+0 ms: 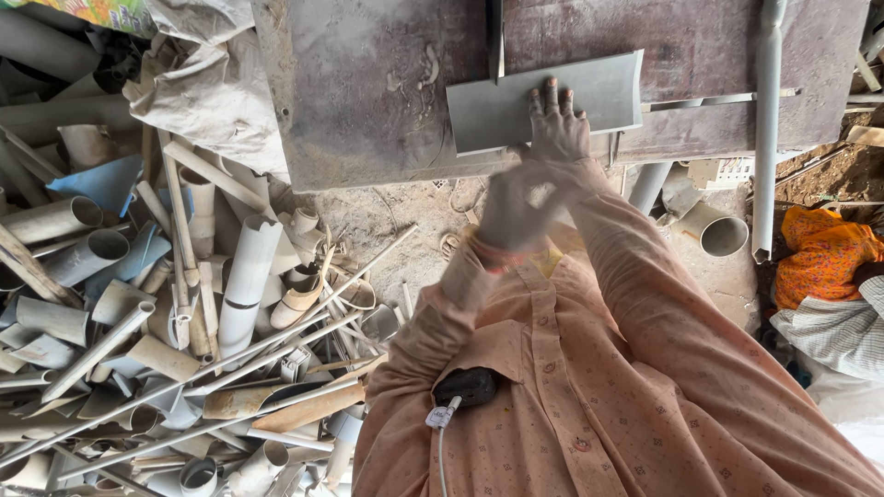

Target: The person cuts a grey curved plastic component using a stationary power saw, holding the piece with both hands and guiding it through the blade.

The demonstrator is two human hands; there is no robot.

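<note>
Left hand (516, 207) was blurred, grip unclear. Right hand (557, 124) pressed flat, fingers spread, on the grey plastic sheet (543, 110) beside the blade (495, 41); I judged a slip toward it could cut fingers.

left hand (517, 207) motion-blurred, grip unclear

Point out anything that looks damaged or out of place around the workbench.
The grey plastic sheet under the right hand curls up at its right edge and overhangs the dusty brown workbench. The left hand is motion-blurred. Cut, broken grey and beige pipe pieces lie heaped on the floor at left.
</note>
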